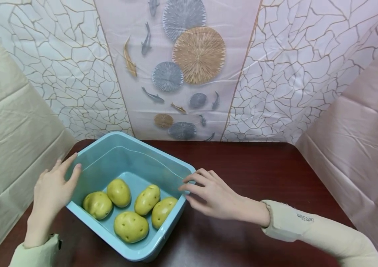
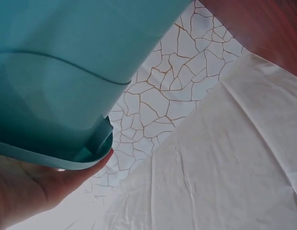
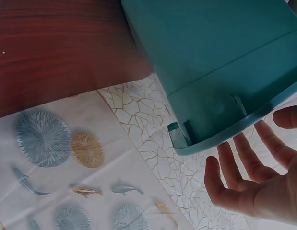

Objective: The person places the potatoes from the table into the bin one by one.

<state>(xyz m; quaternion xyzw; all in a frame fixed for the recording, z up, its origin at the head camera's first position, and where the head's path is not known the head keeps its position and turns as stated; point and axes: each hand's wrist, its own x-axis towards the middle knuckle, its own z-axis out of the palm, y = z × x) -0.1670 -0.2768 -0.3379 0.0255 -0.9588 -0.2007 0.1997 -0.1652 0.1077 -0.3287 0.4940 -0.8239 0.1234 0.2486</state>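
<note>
A light blue plastic bin [image 1: 119, 248] stands turned at an angle on the table, with several yellow-green potatoes [image 1: 131, 227] on its floor. My left hand [image 1: 53, 187] is at the bin's left rim, thumb and forefinger spread apart. In the left wrist view that hand [image 2: 47, 187] lies along the rim, some fingers hidden behind it. At the opposite rim is my right hand [image 1: 214, 194], its fingers loosely bent over the edge. The right wrist view has the right hand's fingertips [image 3: 239, 139] at the rim, the thumb apart from it.
The dark red-brown tabletop [image 1: 259, 170] extends to the right of the bin. A patterned cloth [image 1: 189, 111] hangs behind the table. Plain pale cloth walls [image 1: 12, 133] stand at the left and right sides.
</note>
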